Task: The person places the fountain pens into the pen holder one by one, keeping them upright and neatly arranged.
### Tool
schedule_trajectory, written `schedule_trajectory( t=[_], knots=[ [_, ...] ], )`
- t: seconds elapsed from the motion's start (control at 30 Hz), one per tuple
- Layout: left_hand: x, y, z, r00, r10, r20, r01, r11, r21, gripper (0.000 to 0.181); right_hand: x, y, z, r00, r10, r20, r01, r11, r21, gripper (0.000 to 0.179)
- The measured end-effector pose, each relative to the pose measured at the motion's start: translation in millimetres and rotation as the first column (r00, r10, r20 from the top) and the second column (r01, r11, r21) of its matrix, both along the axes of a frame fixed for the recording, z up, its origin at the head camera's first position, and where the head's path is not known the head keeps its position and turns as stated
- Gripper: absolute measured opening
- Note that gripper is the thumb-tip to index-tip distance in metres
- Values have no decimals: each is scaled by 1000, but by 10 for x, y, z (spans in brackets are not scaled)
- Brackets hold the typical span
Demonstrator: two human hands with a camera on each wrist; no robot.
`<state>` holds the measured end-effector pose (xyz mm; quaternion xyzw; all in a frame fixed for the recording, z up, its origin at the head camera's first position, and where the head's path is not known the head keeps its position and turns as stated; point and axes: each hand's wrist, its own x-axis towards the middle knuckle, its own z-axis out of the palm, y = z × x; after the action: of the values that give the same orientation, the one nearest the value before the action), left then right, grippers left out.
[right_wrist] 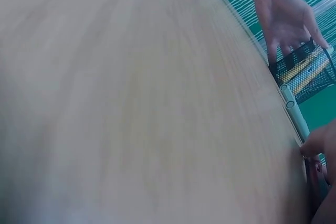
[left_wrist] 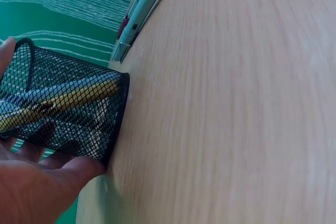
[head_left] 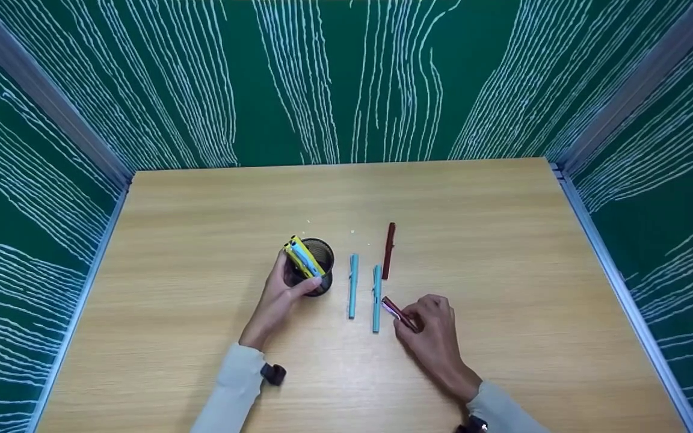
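While the left hand (head_left: 280,287) curls round a black mesh cup (head_left: 329,269), its thumb lies along the rim at about six o'clock on the head view's dial, with twelve at the bench's far edge. That grip is drawn in to the cup's width and has firm hold of the wall; in the left wrist view the base meets the bench (head_left: 202,240), the cup standing upright. Yellow pens (head_left: 296,242) and a light blue one lean inside the cup, tops over the rim towards ten o'clock — their exact number is hard to tell.

Out at about four o'clock from the cup, the right hand (head_left: 434,322) has its grip narrowed to a pinch, thumb and fingers together on a dark red pen (head_left: 392,307). The pinched pen points to ten o'clock, its tip just beside the nearer light blue pen (head_left: 376,307); whether the two touch, I cannot tell.

At that pen's ten o'clock lies another light blue pen (head_left: 353,288), roughly parallel and a little apart, between it and the cup. A second dark red pen (head_left: 389,249) lies at almost three o'clock from the cup, aimed just past twelve, its lower end near the top of the closer blue pen.

White specks (head_left: 308,222) dot the wood at the cup's twelve o'clock. Pale sleeves (head_left: 232,385) cover both forearms — a black device (head_left: 274,374) sits at the left wrist — and green walls (head_left: 473,72) with wavy white lines rise at nine, twelve and three.
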<state>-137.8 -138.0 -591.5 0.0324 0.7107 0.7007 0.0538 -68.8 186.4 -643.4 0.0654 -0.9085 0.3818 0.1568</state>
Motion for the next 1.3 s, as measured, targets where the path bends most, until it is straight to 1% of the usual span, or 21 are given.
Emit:
schedule_trajectory(
  t=[0.13,0.3,0.37,0.57,0.8,0.97,1.17,1.3],
  knots=[
    [3,1,8,1000,-3,-5,3,1000,-1,90,-3,19,54,999,-15,45,16,999,-35,18],
    [6,-1,-1,1000,1,-6,-1,1000,4,93,-13,55,127,991,-36,129,50,993,-104,18],
    [2,1,-5,1000,-2,-7,2,1000,14,92,-26,73,158,989,-37,143,56,990,-127,18],
    [2,12,-2,1000,-21,-4,21,997,71,90,-62,124,253,991,-27,131,50,983,-174,18],
    [1,3,-4,1000,-1,-3,1,1000,31,95,-120,151,372,991,-3,132,32,975,-219,20],
    [10,5,0,1000,0,8,0,1000,13,98,-130,165,438,985,-2,171,46,966,-256,20],
    [8,7,9,1000,-3,10,3,999,32,92,-160,171,525,982,-1,186,55,957,-283,18],
    [5,7,21,1000,-3,11,3,999,32,93,-183,161,549,987,-2,160,56,941,-332,15]
  ],
)
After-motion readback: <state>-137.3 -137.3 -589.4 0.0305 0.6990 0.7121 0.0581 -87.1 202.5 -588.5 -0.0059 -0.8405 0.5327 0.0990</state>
